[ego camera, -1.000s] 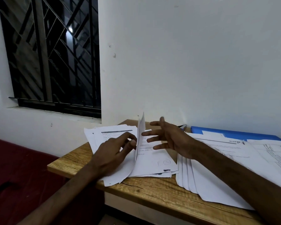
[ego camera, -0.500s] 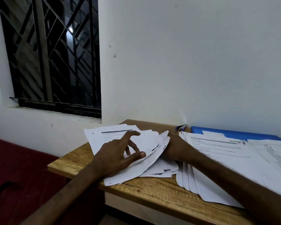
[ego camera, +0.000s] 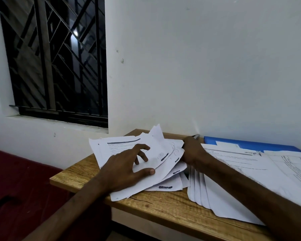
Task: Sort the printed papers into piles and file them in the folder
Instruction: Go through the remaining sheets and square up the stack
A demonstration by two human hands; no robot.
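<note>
Left hand [ego camera: 123,168]: lay spread on the papers [ego camera: 163,150], fingertips and thumb pressing, gripping nothing. Right hand [ego camera: 192,152]: sat at the papers' right edge, fingers hidden under sheets; hold could not be told. Stack [ego camera: 233,171]: lay under the right forearm. Folder [ego camera: 250,145]: blue, lay beyond that stack. Table [ego camera: 163,209]: bore all.

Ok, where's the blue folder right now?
In the head view the blue folder lies at the back right of the table, against the white wall, its near edge tucked under the right-hand pile of papers.
</note>
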